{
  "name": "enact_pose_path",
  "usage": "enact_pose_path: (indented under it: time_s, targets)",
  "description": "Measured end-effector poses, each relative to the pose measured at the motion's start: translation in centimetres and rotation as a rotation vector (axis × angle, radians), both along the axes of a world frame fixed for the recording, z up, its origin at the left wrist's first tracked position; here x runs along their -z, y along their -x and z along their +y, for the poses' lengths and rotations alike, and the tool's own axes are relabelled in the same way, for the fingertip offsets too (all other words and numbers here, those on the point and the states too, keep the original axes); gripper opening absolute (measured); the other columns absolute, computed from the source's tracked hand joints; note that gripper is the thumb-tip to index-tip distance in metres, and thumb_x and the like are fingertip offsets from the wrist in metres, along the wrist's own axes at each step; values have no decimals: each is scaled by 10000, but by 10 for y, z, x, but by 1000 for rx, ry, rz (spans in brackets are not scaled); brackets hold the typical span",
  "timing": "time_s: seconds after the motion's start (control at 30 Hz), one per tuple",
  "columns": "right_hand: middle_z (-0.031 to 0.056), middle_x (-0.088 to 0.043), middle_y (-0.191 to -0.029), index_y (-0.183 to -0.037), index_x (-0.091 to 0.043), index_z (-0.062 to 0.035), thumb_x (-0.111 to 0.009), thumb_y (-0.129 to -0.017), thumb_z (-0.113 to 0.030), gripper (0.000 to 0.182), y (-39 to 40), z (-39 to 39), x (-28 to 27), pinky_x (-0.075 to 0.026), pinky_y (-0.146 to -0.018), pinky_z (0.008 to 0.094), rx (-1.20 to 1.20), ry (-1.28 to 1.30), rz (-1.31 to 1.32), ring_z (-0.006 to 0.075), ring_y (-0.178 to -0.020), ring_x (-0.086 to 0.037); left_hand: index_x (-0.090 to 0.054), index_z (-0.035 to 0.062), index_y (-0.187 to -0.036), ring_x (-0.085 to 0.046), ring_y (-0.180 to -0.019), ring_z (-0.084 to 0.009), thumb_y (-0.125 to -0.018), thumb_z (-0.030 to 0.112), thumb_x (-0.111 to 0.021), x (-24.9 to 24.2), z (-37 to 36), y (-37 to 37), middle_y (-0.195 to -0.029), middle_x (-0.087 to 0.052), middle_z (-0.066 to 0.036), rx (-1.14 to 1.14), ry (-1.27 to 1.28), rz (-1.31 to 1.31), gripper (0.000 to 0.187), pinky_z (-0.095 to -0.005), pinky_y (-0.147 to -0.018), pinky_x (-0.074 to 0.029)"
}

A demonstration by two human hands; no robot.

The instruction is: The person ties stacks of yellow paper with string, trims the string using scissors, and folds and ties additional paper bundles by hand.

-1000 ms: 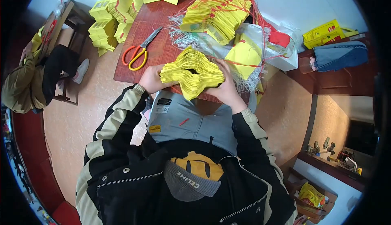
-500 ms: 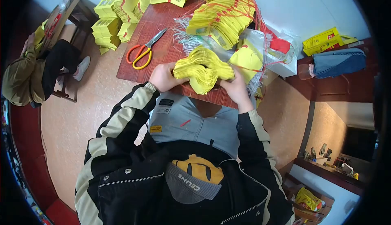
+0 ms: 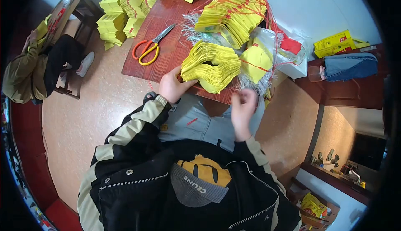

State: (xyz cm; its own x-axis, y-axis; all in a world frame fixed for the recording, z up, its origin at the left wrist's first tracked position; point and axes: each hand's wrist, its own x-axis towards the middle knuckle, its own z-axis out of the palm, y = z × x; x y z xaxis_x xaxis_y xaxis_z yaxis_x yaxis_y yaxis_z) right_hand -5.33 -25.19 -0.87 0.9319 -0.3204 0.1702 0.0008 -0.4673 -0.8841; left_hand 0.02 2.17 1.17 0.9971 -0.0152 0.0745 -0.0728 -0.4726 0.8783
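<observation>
A thick stack of yellow printed paper sheets (image 3: 211,64), fanned into a curved shape with a dark gap in its middle, rests at the near edge of the red table (image 3: 165,59). My left hand (image 3: 173,85) grips its lower left side, thumb on top and fingers hidden underneath. Apart from the stack, my right hand (image 3: 243,107) hovers near the table's front edge, its curled fingers smeared by motion. Scissors (image 3: 152,47) with red and yellow handles lie to the left. Beside the stack on the right is a loose yellow piece (image 3: 255,62) with red string across it.
Larger yellow paper bundles (image 3: 234,16) with red strings (image 3: 271,22) and whitish strands (image 3: 192,28) fill the back of the table. More yellow stacks (image 3: 112,22) stand beyond its left side. At far left, another person (image 3: 27,70) sits by a wooden bench (image 3: 69,11).
My right hand has let go of the stack and moved down toward me. The stack has spread wider and flatter, while my left hand keeps hold of its left side.
</observation>
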Motion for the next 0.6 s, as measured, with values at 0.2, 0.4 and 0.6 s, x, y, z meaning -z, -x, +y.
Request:
enact_pose_path:
  time_s: [0.2, 0.4, 0.6]
  targets:
    - [102, -674, -1289, -1313, -607, -69, -643, -1063, -398, 415, 11, 72, -6, -560, -760, 363, -376, -1005, 893, 164, -942, -705, -714, 40, -1280, -778, -993, -323, -807, 280, -910, -5, -10, 10, -1053, -792, -179, -77, 11, 26, 566, -401, -866, -601]
    - [44, -681, -1291, -1329, -616, -128, -591, -1089, -425, 382, -4, 84, 26, -526, -884, 379, -332, -1368, 633, 186, -1058, -669, -676, 8, -1354, -757, -954, -173, -843, 163, -875, -7, 3, 12, -1061, -798, -128, -19, 117, 87, 570, -340, -853, -588]
    - [96, -704, -1280, -1238, -646, -46, -555, -1079, -332, 340, 0, 67, 14, -505, -974, 421, -262, -1361, 548, 246, -1174, -671, -667, -8, -1382, -646, -811, -81, -910, 140, -804, 24, 29, 4, -932, -724, -34, 167, 369, 323, 513, -256, -767, -541]
